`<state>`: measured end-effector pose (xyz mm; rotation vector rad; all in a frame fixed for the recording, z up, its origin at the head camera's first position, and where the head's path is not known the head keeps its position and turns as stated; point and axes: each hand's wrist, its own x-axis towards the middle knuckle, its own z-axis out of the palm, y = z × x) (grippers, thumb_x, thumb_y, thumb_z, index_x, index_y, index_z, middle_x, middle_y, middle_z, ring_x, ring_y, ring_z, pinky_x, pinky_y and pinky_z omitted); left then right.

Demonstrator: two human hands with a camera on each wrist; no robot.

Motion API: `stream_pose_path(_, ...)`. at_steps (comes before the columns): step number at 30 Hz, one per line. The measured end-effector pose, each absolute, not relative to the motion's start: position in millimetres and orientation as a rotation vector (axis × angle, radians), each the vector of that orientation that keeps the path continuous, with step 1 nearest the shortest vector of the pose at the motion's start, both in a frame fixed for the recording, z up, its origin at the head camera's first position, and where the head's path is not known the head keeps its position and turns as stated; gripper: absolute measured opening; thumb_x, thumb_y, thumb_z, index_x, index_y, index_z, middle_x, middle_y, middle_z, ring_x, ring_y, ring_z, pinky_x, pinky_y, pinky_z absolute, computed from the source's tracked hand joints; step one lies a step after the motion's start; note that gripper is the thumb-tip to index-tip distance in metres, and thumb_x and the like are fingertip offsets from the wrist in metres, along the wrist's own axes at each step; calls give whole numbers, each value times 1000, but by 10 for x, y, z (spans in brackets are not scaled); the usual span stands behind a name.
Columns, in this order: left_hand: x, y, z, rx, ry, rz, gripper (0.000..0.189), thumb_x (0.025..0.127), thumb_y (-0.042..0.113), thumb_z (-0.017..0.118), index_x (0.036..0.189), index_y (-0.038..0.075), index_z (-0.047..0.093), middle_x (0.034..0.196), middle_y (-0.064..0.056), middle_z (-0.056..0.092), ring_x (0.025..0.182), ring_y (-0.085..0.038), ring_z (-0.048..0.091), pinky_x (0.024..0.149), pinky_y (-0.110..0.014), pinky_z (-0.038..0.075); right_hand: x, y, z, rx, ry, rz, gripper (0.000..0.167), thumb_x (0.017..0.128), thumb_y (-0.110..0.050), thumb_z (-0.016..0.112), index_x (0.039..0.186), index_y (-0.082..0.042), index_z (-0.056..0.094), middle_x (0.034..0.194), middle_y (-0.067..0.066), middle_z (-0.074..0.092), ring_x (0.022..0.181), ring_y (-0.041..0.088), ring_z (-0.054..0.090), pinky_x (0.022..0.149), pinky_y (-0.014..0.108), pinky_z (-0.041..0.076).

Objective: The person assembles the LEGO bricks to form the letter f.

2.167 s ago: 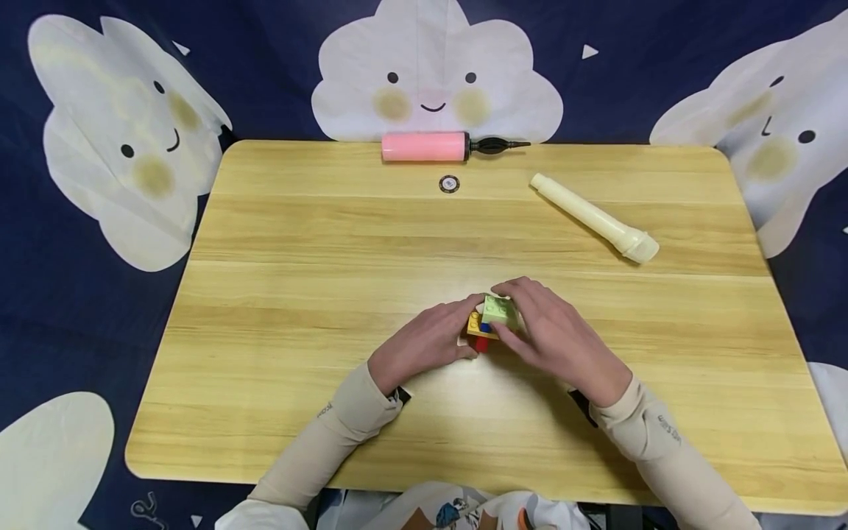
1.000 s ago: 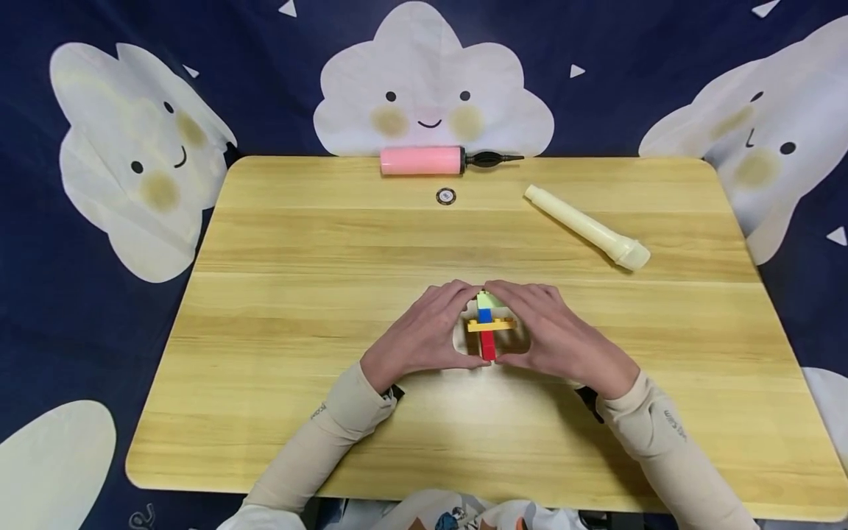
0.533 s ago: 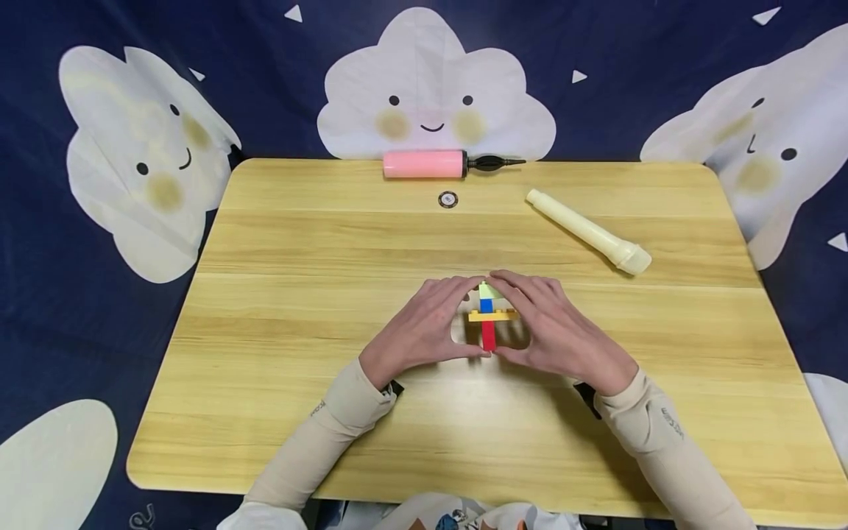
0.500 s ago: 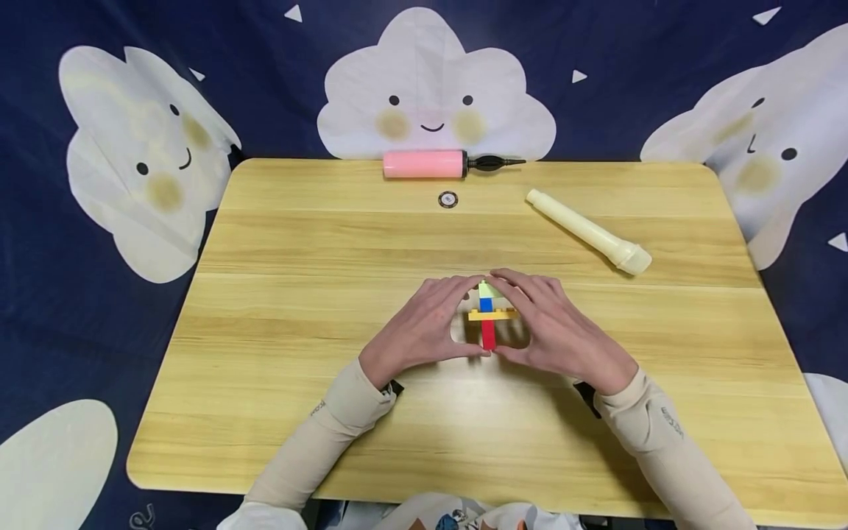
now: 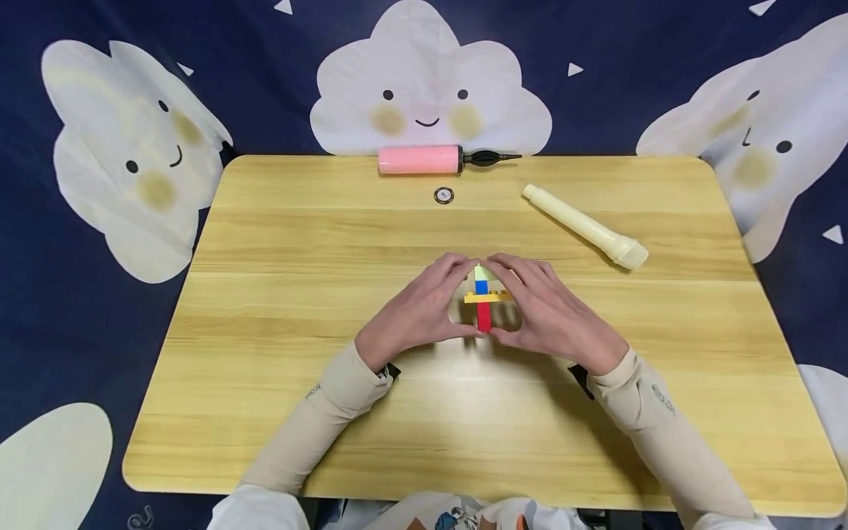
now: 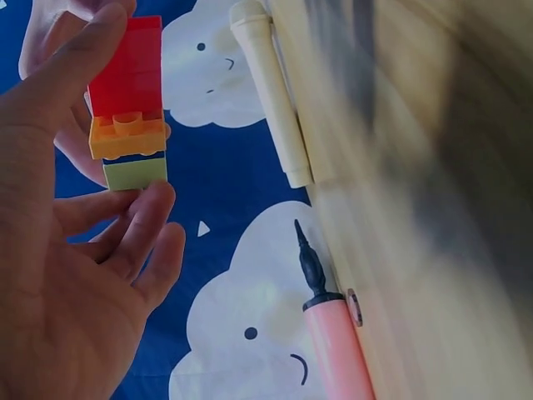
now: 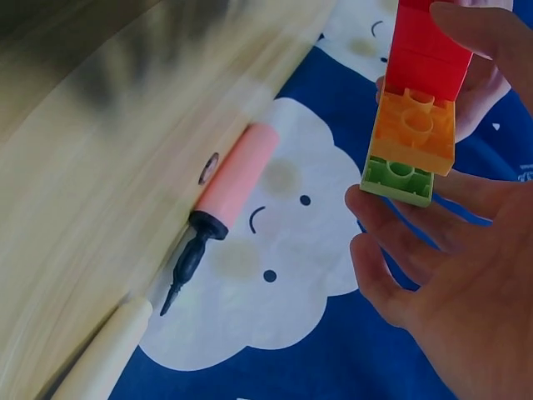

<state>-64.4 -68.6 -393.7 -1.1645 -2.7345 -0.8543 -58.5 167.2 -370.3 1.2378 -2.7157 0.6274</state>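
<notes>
Both hands hold a small stack of toy building bricks between them. Its red brick (image 5: 484, 318) is at the end nearest the person, followed by a wider yellow-orange brick (image 5: 472, 298), a blue brick (image 5: 481, 287) and a light green brick (image 5: 482, 273). My left hand (image 5: 420, 305) has its thumb at the red end and fingertips at the green end. On the other side my right hand (image 5: 556, 313) spans the stack the same way, covering part of the yellow-orange brick. The right wrist view shows the hollow underside of the green brick (image 7: 398, 180).
Along the far edge of the wooden table (image 5: 278, 412) lies a pink hand pump (image 5: 420, 160) with a black nozzle. A round dark-rimmed chip (image 5: 444, 195) is just in front of it. A cream microphone-shaped toy (image 5: 583, 224) lies at the far right. Behind hangs a dark blue cloth with clouds.
The stack was tilted, with the right hand on the green brick; the hands then shifted to hold it symmetrically by both ends. Since half a second ago, hands and stack have moved slightly away from the person.
</notes>
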Motion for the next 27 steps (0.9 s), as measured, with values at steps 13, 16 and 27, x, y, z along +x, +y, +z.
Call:
stream_pose_path(13,-765,-685,-3837,-1113,-2824,-945,100,77,38,87,153,3,33,140,-10,37,114,-19,55,92,-25,51,-741,1629,-3647,1215,-2700,651,102,66,-30,92,149,-2,39,141,20,47,126,38,47,102,55,38)
stream_pose_path(16,-780,-695,-3823,-1101,-2840,-941,100,77,38,87,153,2,32,140,-11,36,112,-19,55,91,-27,52,-775,1602,-3636,1214,-2710,640,100,67,-31,91,149,-3,39,141,19,47,126,37,48,101,54,39)
stream_pose_path(27,-900,-694,-3759,-1088,-2877,-902,98,80,36,85,154,0,30,139,-11,36,90,-14,54,76,-20,50,-894,1569,-3589,1176,-2757,640,97,70,-29,89,149,-4,39,142,20,46,128,36,46,102,54,39)
